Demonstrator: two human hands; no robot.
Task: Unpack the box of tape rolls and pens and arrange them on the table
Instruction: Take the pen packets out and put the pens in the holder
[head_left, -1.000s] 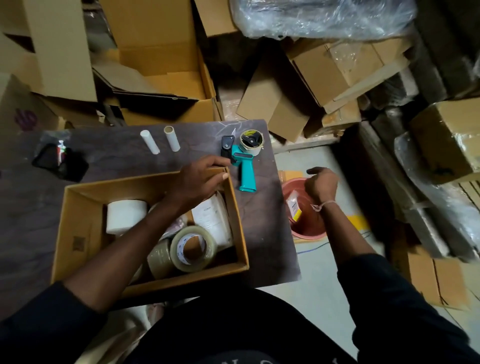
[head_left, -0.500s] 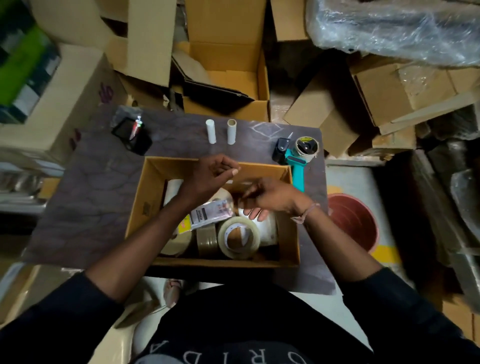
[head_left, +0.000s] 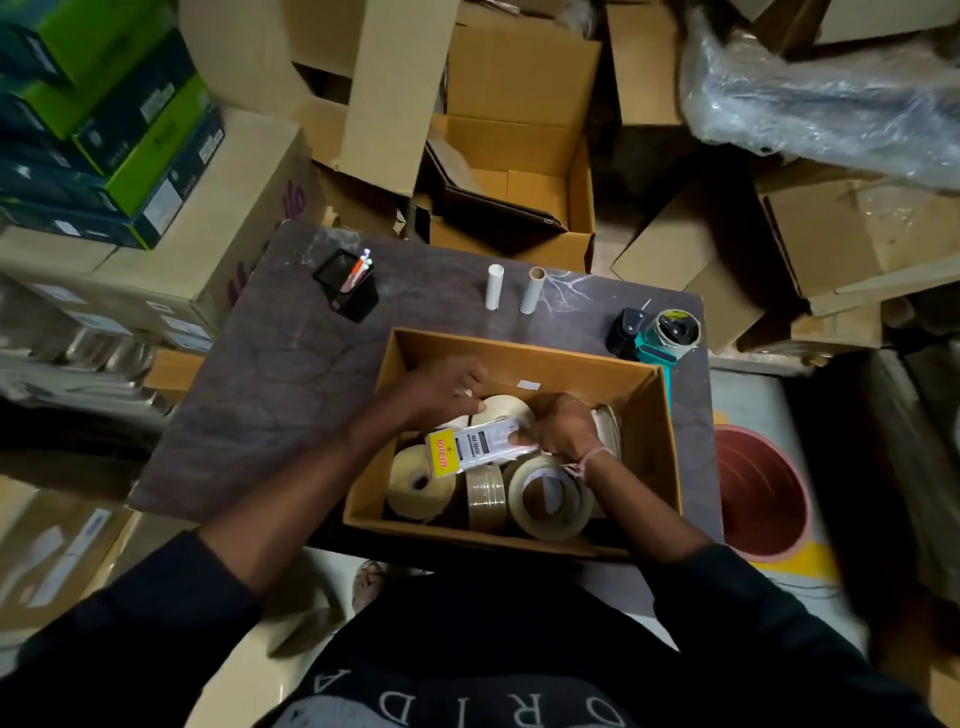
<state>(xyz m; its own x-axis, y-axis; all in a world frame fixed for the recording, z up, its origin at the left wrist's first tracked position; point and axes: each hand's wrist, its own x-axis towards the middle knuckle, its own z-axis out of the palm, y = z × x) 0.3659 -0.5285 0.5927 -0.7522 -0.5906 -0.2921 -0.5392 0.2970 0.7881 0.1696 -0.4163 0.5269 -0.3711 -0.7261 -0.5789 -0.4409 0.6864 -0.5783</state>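
Observation:
An open cardboard box (head_left: 647, 441) stands on the dark table (head_left: 270, 395). Inside it lie several tape rolls: a cream one (head_left: 421, 480), a clear one on edge (head_left: 485, 499), a wide clear one (head_left: 550, 499) and a white one (head_left: 501, 408). My right hand (head_left: 561, 431) is inside the box, shut on a flat plastic pack with a yellow label (head_left: 472, 449). Near the box's far wall my left hand (head_left: 441, 384) has its fingers curled down beside the white roll, with a small white bit at the fingertips. Its grip is hidden.
At the back of the table are a black holder with pens (head_left: 353, 288), two white tubes (head_left: 494, 287) (head_left: 532, 291) and a teal tape dispenser (head_left: 665, 338). A red bucket (head_left: 758, 493) stands on the floor to the right. Stacked cardboard boxes (head_left: 519, 171) surround the table.
My right hand came from the red bucket into the box and took hold of the labelled pack. My left hand shifted from the box's right rim to inside it, near the far wall.

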